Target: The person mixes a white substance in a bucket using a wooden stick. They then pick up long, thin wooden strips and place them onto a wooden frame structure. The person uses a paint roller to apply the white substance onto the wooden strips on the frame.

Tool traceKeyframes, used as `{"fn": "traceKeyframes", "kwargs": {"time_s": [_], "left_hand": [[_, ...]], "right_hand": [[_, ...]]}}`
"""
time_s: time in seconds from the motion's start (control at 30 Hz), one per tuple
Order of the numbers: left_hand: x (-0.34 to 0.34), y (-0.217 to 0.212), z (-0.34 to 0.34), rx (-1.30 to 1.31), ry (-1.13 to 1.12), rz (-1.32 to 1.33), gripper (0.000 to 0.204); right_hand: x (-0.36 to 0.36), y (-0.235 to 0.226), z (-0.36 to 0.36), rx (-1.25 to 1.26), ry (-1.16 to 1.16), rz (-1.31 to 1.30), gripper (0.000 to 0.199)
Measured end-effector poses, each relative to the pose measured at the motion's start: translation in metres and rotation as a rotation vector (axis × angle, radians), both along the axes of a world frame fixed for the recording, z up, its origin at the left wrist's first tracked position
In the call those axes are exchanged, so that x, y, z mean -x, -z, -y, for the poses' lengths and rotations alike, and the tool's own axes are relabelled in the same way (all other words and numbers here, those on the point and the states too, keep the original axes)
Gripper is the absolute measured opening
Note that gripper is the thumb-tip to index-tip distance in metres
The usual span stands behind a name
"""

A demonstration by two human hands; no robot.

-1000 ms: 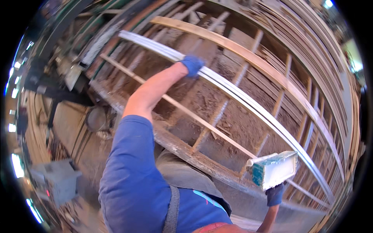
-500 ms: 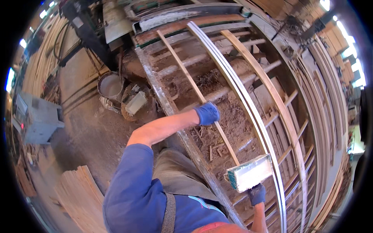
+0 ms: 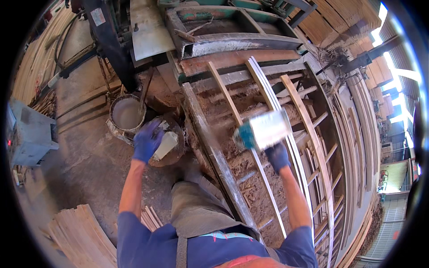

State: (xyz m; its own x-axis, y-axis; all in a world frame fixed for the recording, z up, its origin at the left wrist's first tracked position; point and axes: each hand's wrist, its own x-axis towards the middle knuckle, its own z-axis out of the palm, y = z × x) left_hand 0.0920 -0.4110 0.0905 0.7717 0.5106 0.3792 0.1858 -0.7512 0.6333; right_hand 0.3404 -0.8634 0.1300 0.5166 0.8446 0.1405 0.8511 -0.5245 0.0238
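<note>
My right hand (image 3: 277, 157), in a dark blue glove, grips a box-shaped applicator (image 3: 269, 129) with a white-smeared face and a green end. The applicator rests over a narrow wooden strip (image 3: 227, 96), whose part nearer me looks white while the far part is bare wood. My left hand (image 3: 148, 142), gloved in blue, is off the strip with its fingers stretched out, slightly blurred. Close by that hand are a pale block (image 3: 166, 145) on a round stand and a bucket (image 3: 127, 113) of whitish liquid.
White-coated strips (image 3: 264, 85) and a wider bare board (image 3: 300, 107) lie across the rack's rungs. The rack's long metal rail (image 3: 214, 147) runs beside my legs. Stacked boards (image 3: 82, 232) lie at lower left; a grey machine cabinet (image 3: 31, 136) stands at far left.
My left hand has let go of the wooden strip and swung left toward the bucket. My right hand has carried the applicator farther up the strip, and the part behind it now looks white.
</note>
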Motion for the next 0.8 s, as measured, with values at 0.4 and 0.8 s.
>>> {"fn": "traceKeyframes", "kwargs": {"time_s": [0.4,0.8], "left_hand": [[0.429,0.296,0.135,0.84,0.258,-0.789,0.019],[0.41,0.227,0.236,1.599,-0.532,-0.52,0.025]], "right_hand": [[-0.246,0.058,-0.317,-0.422,0.501,-0.444,0.052],[-0.09,0.003,-0.104,0.007,0.279,-0.154,0.039]]}}
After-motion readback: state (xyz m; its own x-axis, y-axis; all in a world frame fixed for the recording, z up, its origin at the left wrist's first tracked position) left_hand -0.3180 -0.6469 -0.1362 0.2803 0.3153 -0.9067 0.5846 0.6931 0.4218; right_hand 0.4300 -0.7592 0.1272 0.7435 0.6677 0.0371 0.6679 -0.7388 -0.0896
